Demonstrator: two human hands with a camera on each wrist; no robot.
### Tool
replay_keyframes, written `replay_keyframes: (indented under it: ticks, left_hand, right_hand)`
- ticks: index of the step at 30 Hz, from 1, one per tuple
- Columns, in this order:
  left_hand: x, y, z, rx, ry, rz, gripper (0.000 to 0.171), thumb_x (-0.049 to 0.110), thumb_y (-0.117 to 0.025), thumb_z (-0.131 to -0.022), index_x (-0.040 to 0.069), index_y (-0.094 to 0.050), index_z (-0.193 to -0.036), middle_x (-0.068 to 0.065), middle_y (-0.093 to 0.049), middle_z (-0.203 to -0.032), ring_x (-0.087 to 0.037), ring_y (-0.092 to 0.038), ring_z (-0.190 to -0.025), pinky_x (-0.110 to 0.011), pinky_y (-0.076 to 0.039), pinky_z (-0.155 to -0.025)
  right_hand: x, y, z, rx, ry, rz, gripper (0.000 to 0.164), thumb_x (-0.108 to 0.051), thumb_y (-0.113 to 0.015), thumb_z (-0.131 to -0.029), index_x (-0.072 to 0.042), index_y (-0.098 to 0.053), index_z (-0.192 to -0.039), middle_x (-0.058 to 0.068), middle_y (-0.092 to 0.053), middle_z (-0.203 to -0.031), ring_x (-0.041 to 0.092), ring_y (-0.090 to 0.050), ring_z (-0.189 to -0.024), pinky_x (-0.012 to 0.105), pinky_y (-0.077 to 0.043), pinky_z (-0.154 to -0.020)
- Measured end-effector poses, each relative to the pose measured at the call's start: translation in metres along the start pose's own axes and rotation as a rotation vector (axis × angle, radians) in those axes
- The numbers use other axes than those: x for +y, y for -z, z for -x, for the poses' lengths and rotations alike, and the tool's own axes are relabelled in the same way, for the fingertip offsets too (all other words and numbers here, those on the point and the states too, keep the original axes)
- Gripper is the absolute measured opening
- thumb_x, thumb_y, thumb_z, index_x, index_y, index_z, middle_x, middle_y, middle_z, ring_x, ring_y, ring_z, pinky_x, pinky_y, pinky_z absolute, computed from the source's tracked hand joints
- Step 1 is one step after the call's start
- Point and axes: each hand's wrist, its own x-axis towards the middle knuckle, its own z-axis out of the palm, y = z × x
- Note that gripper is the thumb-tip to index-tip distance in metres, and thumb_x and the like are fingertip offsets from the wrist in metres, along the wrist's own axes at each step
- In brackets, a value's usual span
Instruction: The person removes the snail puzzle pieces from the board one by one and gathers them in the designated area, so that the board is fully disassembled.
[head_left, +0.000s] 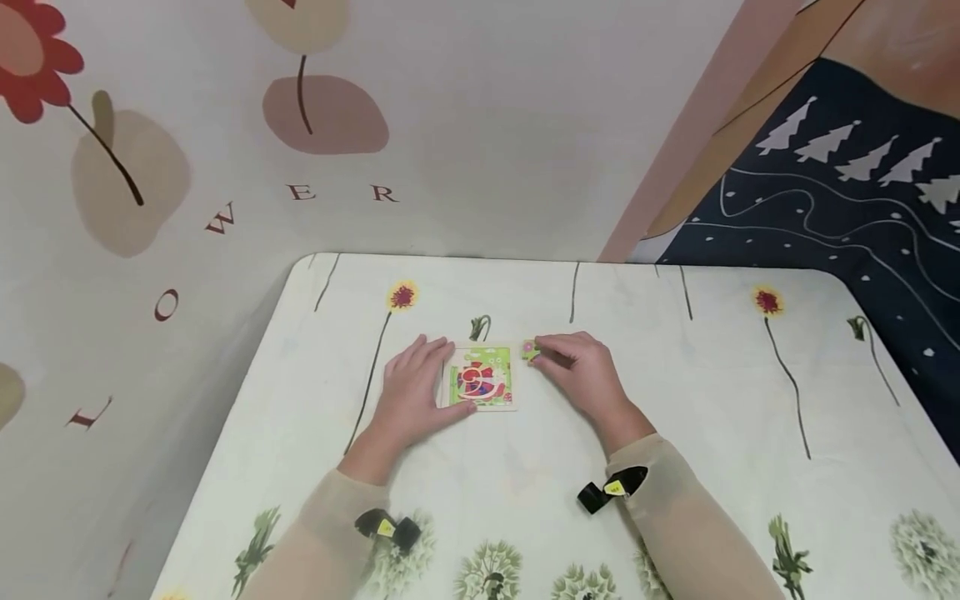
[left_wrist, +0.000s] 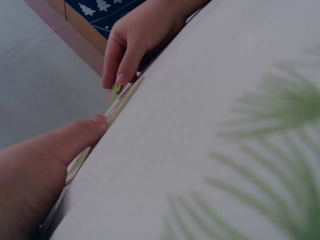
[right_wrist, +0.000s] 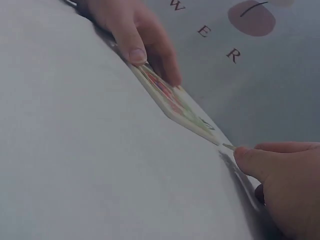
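Two beige sleeves (head_left: pixel 318 542) lay nearest my camera. Toward the table's (head_left: pixel 540 467) far edge, the left hand (head_left: pixel 411 392) clamped the puzzle board's (head_left: pixel 497 408) left side; the right hand (head_left: pixel 590 379) pinched a puzzle piece (head_left: pixel 528 349) just off the board's far right corner, slim room between.

Around the puzzle board (head_left: pixel 487 383) on the table (head_left: pixel 540 475): left hand (head_left: pixel 411 393) at nine o'clock, piece (head_left: pixel 528 351) at two, right hand (head_left: pixel 591 375) at three.

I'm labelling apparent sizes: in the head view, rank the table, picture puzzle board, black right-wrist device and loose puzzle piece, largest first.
1. Table
2. Picture puzzle board
3. Black right-wrist device
4. Puzzle piece: its visible part looks smallest, though the right hand hides some of it.
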Motion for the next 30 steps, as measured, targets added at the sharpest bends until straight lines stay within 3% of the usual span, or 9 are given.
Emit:
replay_keyframes:
  ticks: [11,30]
  left_hand:
    - [-0.0004,0.0011,0.0032,0.012,0.014,0.018,0.101,0.06,-0.086,-0.081,0.009,-0.048,-0.159,-0.011,-0.04,-0.168,-0.037,-0.021,-0.16,-0.063,-0.016,-0.124]
    - [0.0009,-0.0008,-0.0005,0.01,0.003,0.01,0.098,0.059,-0.085,-0.082,0.009,-0.049,-0.158,-0.01,-0.04,-0.168,-0.036,-0.021,-0.16,-0.062,-0.016,-0.124]
  right_hand:
    - [0.0058,0.0038,0.0014,-0.059,0.001,0.12,0.032,-0.014,-0.084,-0.094,-0.014,-0.081,-0.126,0.0,-0.078,-0.124,0.023,-0.065,-0.109,0.039,-0.056,-0.092]
    - [0.0077,0.002,0.0029,-0.024,0.064,0.188,0.027,-0.011,-0.079,-0.096,-0.01,-0.081,-0.124,0.006,-0.077,-0.124,0.029,-0.066,-0.109,0.046,-0.052,-0.094]
